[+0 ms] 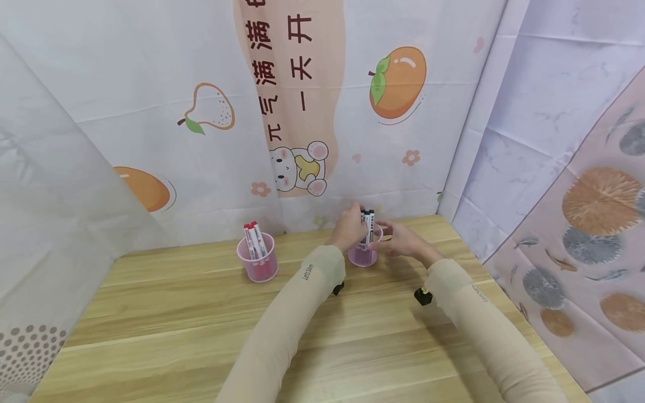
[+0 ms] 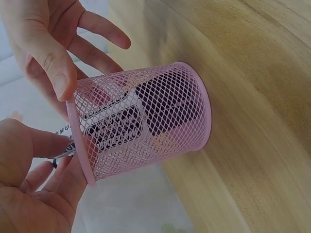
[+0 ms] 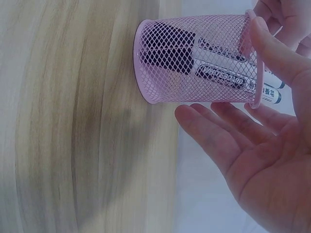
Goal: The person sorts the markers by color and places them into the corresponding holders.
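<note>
A pink mesh pen holder stands upright on the table, with black-and-white whiteboard markers inside, dark ends down in the wrist views. At its mouth my left hand pinches a marker between thumb and fingers. From the other side, my right hand holds the pen holder by its rim, the thumb at the edge and the fingers stretched along the mesh wall. Printed Chinese characters show on the marker barrels in the right wrist view.
To the left, a second pink pen holder holds several red-and-white markers. The wooden table meets a printed curtain at its back edge. Another patterned cloth hangs along the right side.
</note>
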